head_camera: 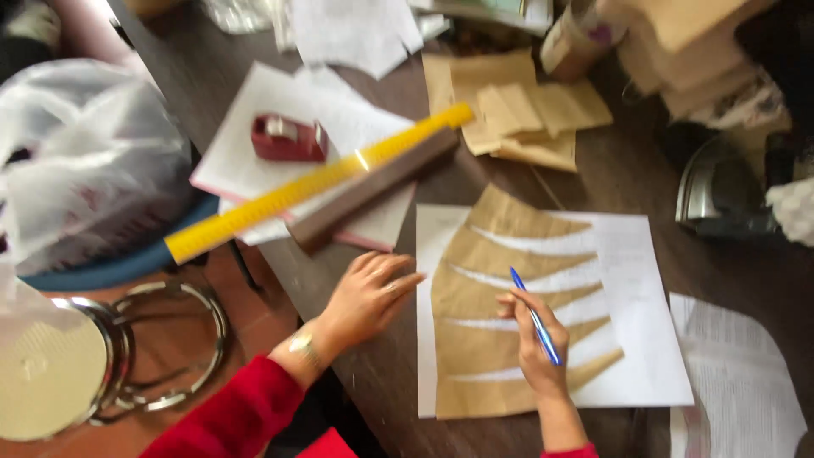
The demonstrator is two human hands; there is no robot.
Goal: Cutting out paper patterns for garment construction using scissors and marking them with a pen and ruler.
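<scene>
Right hand [534,343] pinches a blue ballpoint pen [534,315] over the slashed brown paper pattern piece [500,314] on its white sheet [636,297]. No traced line shows yet (blurry, though). Left hand [366,297], fingers together, flat beside it; beyond, a yellow ruler [314,182].

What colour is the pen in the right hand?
Blue; the pen shows best in the head view.

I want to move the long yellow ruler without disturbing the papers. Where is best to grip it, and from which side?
Probably the lower-left end of the yellow ruler: it overhangs the dark table edge, so fingers can close above and below it, coming from the left. Its other end lies flat by brown paper pieces, near a red tape dispenser.
</scene>
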